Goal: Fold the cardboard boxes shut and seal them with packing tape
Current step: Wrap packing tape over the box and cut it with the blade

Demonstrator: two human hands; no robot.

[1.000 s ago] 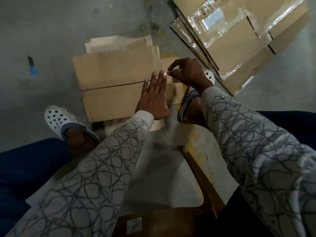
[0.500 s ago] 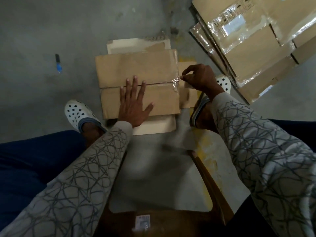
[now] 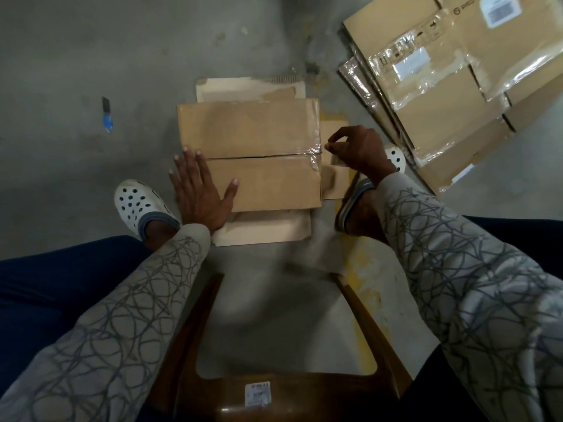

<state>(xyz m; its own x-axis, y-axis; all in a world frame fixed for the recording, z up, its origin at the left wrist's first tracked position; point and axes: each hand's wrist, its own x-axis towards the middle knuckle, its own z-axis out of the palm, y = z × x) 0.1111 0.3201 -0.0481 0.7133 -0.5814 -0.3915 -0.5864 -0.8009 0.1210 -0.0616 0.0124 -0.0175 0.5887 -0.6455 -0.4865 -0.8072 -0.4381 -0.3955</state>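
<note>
We are seated over a grey concrete floor (image 3: 91,56). At the far right lies a slanted stack of flattened cartons (image 3: 441,95), patched with glossy clear film. Below us is the dark wooden frame of a chair (image 3: 304,394), with a small white sticker (image 3: 257,394) on its near rail. The cardboard box (image 3: 249,129) sits on the floor between our feet. Its two top flaps are folded down and meet along a seam running left to right, and paler cardboard sheets (image 3: 262,229) stick out from under it. Our left hand (image 3: 201,190) lies flat on the near flap at the box's left end, fingers straight and spread, pressing down. Our right hand (image 3: 356,150) hovers just beside the box's right edge. Its fingers are curled, with thumb and forefinger pinched on the packing tape (image 3: 316,153), which wrinkles across the right end of the seam. White perforated clogs (image 3: 137,202) flank the box, the right one mostly hidden behind our wrist. Well apart to the left lies a small blue-tipped object (image 3: 106,117), too small to identify.
</note>
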